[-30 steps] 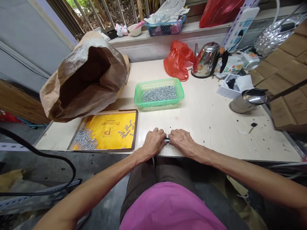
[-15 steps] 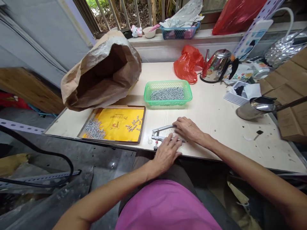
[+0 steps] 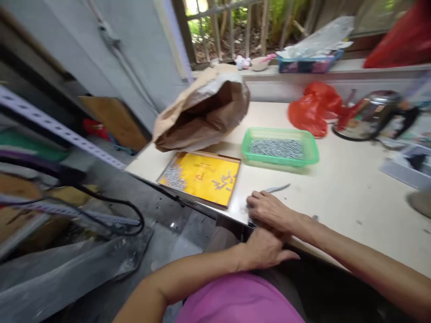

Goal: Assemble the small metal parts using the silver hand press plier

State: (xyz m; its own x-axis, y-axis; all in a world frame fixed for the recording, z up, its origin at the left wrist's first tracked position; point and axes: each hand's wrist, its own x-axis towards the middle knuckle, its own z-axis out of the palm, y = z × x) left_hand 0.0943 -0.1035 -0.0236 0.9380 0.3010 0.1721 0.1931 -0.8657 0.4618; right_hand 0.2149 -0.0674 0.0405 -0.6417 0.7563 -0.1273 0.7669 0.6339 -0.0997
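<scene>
My right hand lies at the table's near edge, fingers curled over a metal hand tool; only one handle sticks out past my knuckles. My left hand is just below the table edge, under the right one, fingers spread and holding nothing I can see. To the left lies a flat brown tray with a yellow sheet and two small heaps of silver screws. Behind it stands a green basket filled with more screws. The view is blurred.
A big open paper sack lies at the table's back left. A red plastic bag and a steel kettle stand at the back right. Left of the table are a perforated metal rail and a black cable.
My head has turned left, so the table has slid to the right. My left hand has dropped from the tabletop to below its edge. My right hand has come nearer, onto the tool.
</scene>
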